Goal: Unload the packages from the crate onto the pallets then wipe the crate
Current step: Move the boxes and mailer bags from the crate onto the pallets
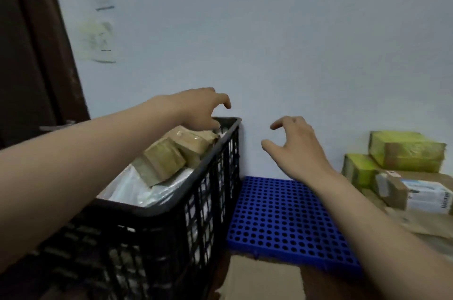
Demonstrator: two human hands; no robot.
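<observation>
A black slotted plastic crate (186, 211) stands at the left against the wall. Brown taped packages (171, 155) lie on top of white plastic-wrapped ones (144, 189) inside it. My left hand (198, 106) hovers over the crate's far corner with its fingers curled apart, just above the brown packages and holding nothing. My right hand (291, 145) hangs in the air to the right of the crate, above a blue perforated pallet (282, 218) on the floor, fingers spread and empty.
Several packages wrapped in yellow-green tape (404, 152) and cardboard boxes with labels (414, 194) are stacked at the right. A pale wall rises directly behind. A dark wooden door frame (39, 54) stands at the left. A sheet of cardboard (262, 280) lies on the floor in front of the pallet.
</observation>
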